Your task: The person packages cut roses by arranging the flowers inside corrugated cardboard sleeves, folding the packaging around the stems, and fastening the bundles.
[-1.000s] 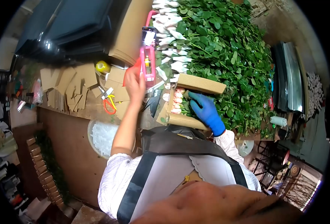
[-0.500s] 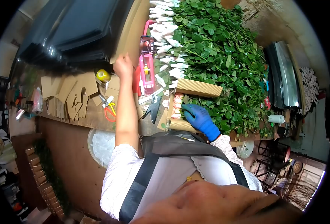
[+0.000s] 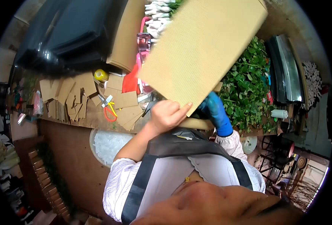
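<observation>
A large tan sheet of corrugated cardboard (image 3: 207,48) hangs tilted over the bench, its near corner pinched in my bare left hand (image 3: 168,115). My right hand (image 3: 216,112), in a blue glove, is beside the sheet's lower right edge. Its fingers are partly hidden, so what they hold cannot be made out. Below the sheet, close to my apron, shows the rounded edge of a cardboard wrap (image 3: 198,123). The sheet covers the pink roses and much of the leafy stems (image 3: 248,82).
Left on the bench are scissors with red and yellow handles (image 3: 109,108), a yellow tape roll (image 3: 101,75) and cardboard pieces (image 3: 70,90). A cardboard stack (image 3: 126,37) lies beside black plastic (image 3: 68,33). A phone (image 3: 144,42) stands near white-wrapped flower heads (image 3: 158,17).
My left hand has come from the cardboard stack toward my body, bringing a sheet across the bench. My gloved right hand has shifted slightly right and up from the roses.
</observation>
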A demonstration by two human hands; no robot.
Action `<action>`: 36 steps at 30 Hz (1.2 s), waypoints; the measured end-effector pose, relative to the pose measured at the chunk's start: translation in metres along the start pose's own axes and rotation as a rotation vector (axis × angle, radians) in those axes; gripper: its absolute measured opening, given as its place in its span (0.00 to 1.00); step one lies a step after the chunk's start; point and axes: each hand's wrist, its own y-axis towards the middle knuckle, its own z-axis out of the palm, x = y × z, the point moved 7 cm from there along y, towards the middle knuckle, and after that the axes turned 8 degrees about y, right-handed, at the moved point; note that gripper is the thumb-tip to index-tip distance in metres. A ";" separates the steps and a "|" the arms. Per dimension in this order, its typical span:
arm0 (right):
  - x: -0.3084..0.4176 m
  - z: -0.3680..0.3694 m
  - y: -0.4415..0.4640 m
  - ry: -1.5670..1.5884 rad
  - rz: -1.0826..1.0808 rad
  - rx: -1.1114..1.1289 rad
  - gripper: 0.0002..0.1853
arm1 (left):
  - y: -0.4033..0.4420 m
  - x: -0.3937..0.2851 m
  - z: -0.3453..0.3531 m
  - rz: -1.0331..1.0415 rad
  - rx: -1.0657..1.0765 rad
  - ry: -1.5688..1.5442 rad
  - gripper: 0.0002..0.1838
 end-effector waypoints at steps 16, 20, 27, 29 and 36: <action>-0.036 -0.141 -0.025 -1.614 0.653 0.094 0.20 | -0.158 0.106 0.155 -1.023 0.522 -0.365 0.15; -0.026 -0.078 -0.008 -1.489 0.421 0.220 0.17 | -0.195 0.128 0.186 -1.077 0.756 -0.395 0.17; -0.137 -0.064 0.008 -1.240 0.112 0.578 0.14 | -0.110 0.095 0.155 -0.517 1.093 0.125 0.22; -0.141 -0.062 0.006 -1.292 0.105 0.597 0.15 | -0.087 0.062 0.155 -0.337 0.925 -0.081 0.14; -0.120 -0.047 0.003 -1.380 0.109 0.675 0.11 | -0.111 0.048 0.202 0.053 0.631 -0.078 0.33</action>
